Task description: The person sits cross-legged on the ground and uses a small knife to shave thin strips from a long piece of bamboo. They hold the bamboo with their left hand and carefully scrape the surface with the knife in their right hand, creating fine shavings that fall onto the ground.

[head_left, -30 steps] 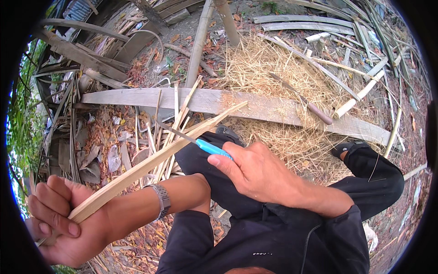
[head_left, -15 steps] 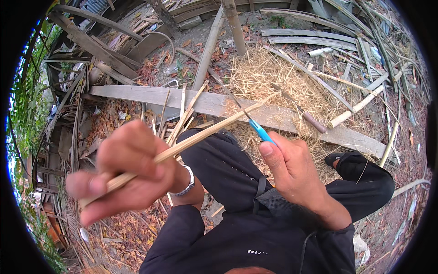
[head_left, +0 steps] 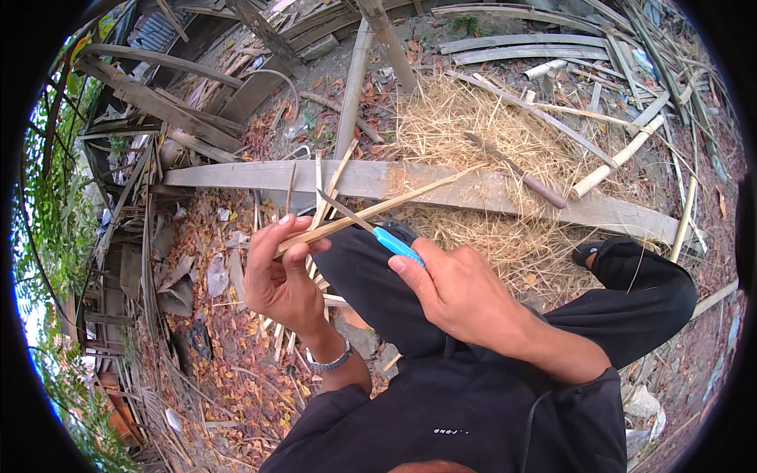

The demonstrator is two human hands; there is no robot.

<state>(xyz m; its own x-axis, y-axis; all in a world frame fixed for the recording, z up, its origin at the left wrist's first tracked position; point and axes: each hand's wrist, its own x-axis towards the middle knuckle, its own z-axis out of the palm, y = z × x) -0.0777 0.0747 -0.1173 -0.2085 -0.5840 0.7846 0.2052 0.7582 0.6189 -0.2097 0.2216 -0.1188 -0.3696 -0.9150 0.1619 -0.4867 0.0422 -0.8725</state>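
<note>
My left hand (head_left: 282,272) pinches the near end of a split bamboo strip (head_left: 402,199) between thumb and fingers. The strip slants up to the right, and its far tip reaches over the wooden plank (head_left: 505,189). In my right hand (head_left: 453,292) is a knife (head_left: 399,246) with a blue handle, my fingers closed round it. Its blade crosses the strip a little beyond my left fingers, pointing up and left. Whether the edge bites into the strip cannot be made out. A second knife (head_left: 544,191) with a brown handle lies on the plank and shavings.
Pale shavings (head_left: 449,118) are heaped beyond the plank and under it. Several cut strips (head_left: 325,189) lean against the plank on the left. A thick pole (head_left: 619,169) and grey boards (head_left: 528,47) lie at the back right. Dry leaves (head_left: 205,292) cover ground at left.
My left hand has moved right and up, now pinching the strip's end. The blue-handled knife has moved left along the strip toward my left fingers.
</note>
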